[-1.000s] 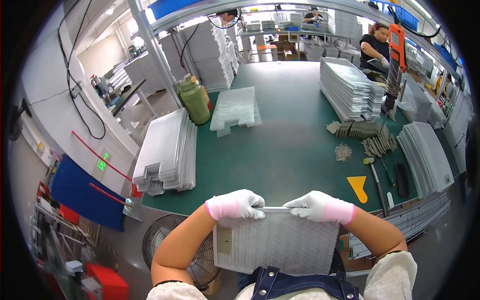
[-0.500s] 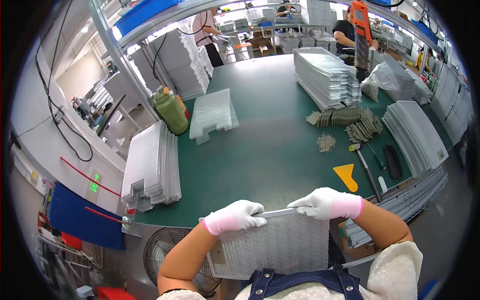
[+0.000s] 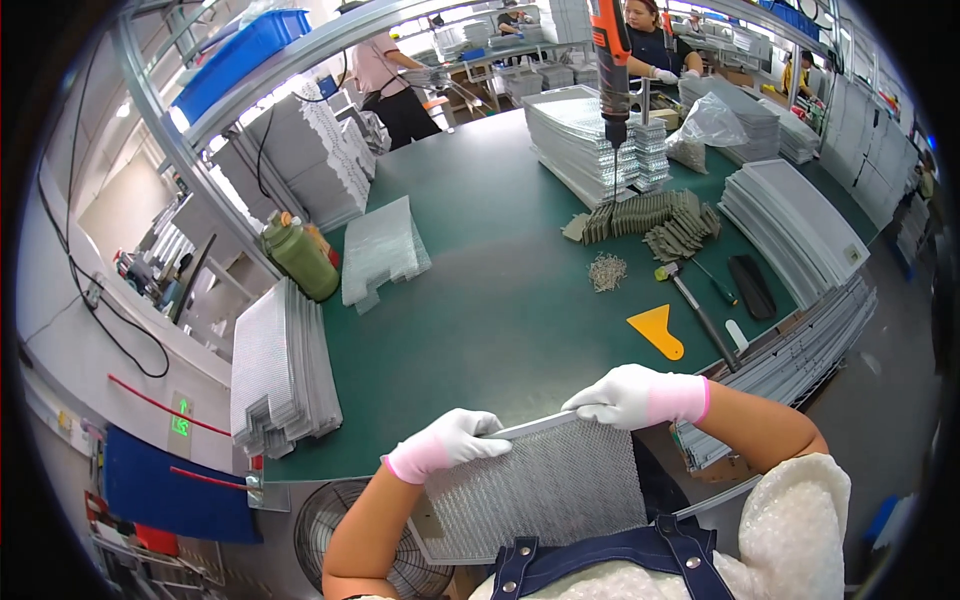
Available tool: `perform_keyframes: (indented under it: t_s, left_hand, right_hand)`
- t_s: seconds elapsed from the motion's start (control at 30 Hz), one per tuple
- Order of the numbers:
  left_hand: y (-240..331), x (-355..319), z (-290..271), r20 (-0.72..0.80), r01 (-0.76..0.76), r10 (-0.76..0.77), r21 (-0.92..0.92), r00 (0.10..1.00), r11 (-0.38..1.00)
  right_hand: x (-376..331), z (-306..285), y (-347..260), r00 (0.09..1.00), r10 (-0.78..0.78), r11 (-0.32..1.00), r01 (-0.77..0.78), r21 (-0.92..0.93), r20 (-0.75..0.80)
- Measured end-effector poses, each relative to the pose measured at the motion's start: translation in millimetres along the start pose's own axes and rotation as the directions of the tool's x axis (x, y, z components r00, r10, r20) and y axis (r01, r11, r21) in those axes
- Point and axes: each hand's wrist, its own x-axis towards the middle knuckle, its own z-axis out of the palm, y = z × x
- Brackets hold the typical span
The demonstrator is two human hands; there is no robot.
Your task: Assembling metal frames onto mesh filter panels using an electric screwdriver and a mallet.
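A silver mesh panel (image 3: pixel 540 490) with a thin pale frame rim leans between my body and the table's front edge, its upper rim slightly tilted, higher on the right. White work gloves with pink cuffs cover both hands. My left hand (image 3: pixel 452 443) pinches the upper rim near its left part, thumb and fingers closed. Farther right, my right hand (image 3: pixel 640 397) grips the same rim, its index finger and thumb closed at the edge. The panel's lower edge is partly hidden behind my apron straps.
On the green table (image 3: pixel 470 310) lie a yellow scraper (image 3: pixel 658 332), a hammer (image 3: pixel 700 312), small screws (image 3: pixel 607 271) and grey-brown pieces (image 3: pixel 640 218). An orange power screwdriver (image 3: pixel 611 70) hangs above. Mesh sheets (image 3: pixel 285 370) are stacked left, by a green bottle (image 3: pixel 300 257); panels (image 3: pixel 790 225) are stacked right.
My view has turned, so the table and its things sit farther left. The panel's upper rim slants more, its right side higher. Both hands keep hold of it.
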Motion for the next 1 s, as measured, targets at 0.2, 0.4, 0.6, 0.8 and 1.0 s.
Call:
perform_keyframes:
  t_s: [0.2,0.4,0.6,0.8,1.0]
  left_hand:
    - [16,3,1,-0.041,0.044,-0.034,0.276,0.999,0.960]
    - [30,17,21,-0.002,-0.107,0.108,0.108,0.994,0.988]
    - [33,17,21,0.069,-0.122,0.124,-0.036,0.990,0.992]
    - [34,29,24,0.138,-0.106,0.115,-0.068,0.984,0.992]
    - [47,36,26,0.133,-0.179,0.172,0.038,0.976,0.983]
  right_hand:
    - [-3,10,4,0.963,-0.227,0.963,0.199,-0.181,-0.144]
    - [3,16,8,0.954,-0.201,0.980,0.199,-0.033,-0.224]
    - [-8,12,-8,0.961,-0.172,0.984,0.160,-0.073,-0.218]
    - [-12,6,-2,0.985,-0.119,0.993,0.116,-0.033,-0.125]
    - [-19,15,4,0.924,-0.200,0.974,0.225,0.041,-0.325]
